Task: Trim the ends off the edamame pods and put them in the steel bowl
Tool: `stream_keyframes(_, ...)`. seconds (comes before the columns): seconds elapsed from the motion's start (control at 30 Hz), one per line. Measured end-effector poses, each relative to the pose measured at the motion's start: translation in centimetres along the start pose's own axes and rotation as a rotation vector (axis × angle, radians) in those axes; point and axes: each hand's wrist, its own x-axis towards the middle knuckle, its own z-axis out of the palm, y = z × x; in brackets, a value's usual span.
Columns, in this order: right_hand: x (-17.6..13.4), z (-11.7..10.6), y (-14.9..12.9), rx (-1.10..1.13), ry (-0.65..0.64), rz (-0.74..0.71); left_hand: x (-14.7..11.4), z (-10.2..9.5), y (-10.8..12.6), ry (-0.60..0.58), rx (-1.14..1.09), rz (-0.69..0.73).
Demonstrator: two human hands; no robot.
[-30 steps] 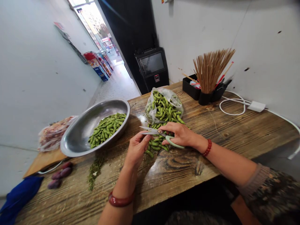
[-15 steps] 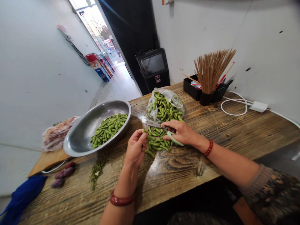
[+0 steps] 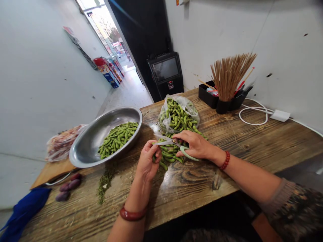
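Note:
My right hand (image 3: 194,144) is closed on a pair of scissors (image 3: 168,141) with pale green handles. Their blades are parted and point left, with the tips at the fingers of my left hand (image 3: 148,158). Those fingers pinch a green soybean pod (image 3: 154,157), mostly covered by the hand. Under and beside the scissors lies a loose pile of pods (image 3: 171,155) on the wooden table. Just behind it stands a clear plastic bag (image 3: 193,112) full of pods. To the left, a steel basin (image 3: 84,154) holds a heap of pods (image 3: 117,139).
Green trimmings (image 3: 104,185) and several purplish-red round items (image 3: 68,186) lie at the left, near a blue cloth (image 3: 27,208) and bagged meat (image 3: 63,143). At the right back are skewers (image 3: 230,75), a black box (image 3: 207,95) and a white cable (image 3: 254,123).
The scissors have opened and swung so their blades now reach my left hand's fingertips. My left hand has shifted slightly right, still pinching a pod.

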Motion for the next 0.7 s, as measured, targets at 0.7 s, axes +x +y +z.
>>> stream_keyframes(0.7,-0.25,0.22,0.41,0.066,-0.006,0.000,-0.48,0.80,-0.30,-0.043,0.042,-0.043)
